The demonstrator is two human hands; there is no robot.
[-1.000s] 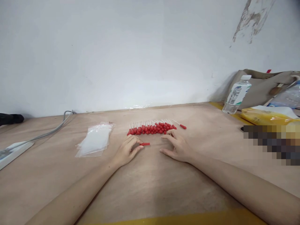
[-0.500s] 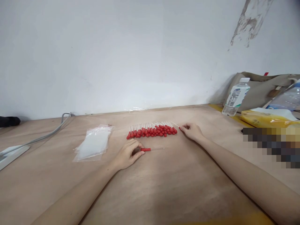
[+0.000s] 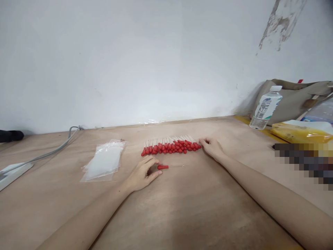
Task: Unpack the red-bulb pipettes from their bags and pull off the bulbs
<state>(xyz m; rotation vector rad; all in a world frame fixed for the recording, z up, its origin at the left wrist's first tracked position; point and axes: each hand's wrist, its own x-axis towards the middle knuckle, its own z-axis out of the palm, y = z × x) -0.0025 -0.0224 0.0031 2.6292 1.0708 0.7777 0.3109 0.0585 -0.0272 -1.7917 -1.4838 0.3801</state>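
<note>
A row of droppers with red rubber bulbs [image 3: 170, 148] lies on the brown tabletop, their thin clear tubes pointing toward the wall. In front of the row, one more dropper [image 3: 163, 167] lies sideways with its tube to the right. My left hand [image 3: 142, 173] rests beside that dropper's bulb, thumb and fingers parted around it and not closed on it. At the row's right end is my right hand [image 3: 212, 147], its bent fingers close to the last bulb and slightly apart, with nothing visible in them.
Clear zip bags [image 3: 105, 159] lie stacked on the left. Beyond them are a grey cable [image 3: 56, 148] and a white power strip [image 3: 17, 173]. A plastic bottle [image 3: 265, 107], a grey bag [image 3: 291, 97] and a yellow packet [image 3: 299, 131] occupy the right. The wall [image 3: 156, 62] stands behind.
The dropper that my right hand held now lies at the right end of the row, and the fingers have come off it. My left hand's thumb and fingers have parted around the front dropper's bulb.
</note>
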